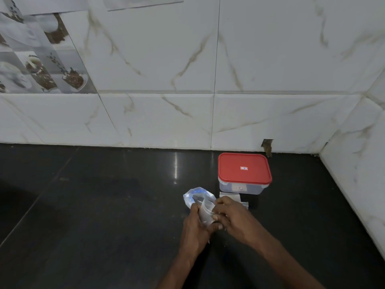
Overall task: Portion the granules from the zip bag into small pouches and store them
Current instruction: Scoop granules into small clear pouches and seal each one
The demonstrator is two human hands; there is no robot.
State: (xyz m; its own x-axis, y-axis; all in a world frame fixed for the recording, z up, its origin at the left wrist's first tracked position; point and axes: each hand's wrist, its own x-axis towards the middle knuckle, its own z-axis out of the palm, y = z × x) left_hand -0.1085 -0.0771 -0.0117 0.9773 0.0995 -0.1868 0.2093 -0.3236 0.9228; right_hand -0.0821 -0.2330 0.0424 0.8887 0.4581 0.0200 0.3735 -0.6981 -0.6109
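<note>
While your left hand (194, 225) curls round the lower part of a small clear pouch (205, 213), your right hand (232, 219) pinches its upper edge, so both hands grasp it over the dark worktop (104, 205). The zip bag (198, 195), blue strip showing, sits crumpled right behind it. Flat spare pouches (244, 203) lie before the red-lidded container (243, 168).

Dark tabletop (93, 215): wide open to the left and toward the near edge. Right side crowded: red-lidded container (244, 172) near the back wall (166, 117), flat pouches (229, 195) just before it, zip bag (196, 196) beside them. Side wall (354, 163) shuts the right corner; a bare lane lies between it and the container.
</note>
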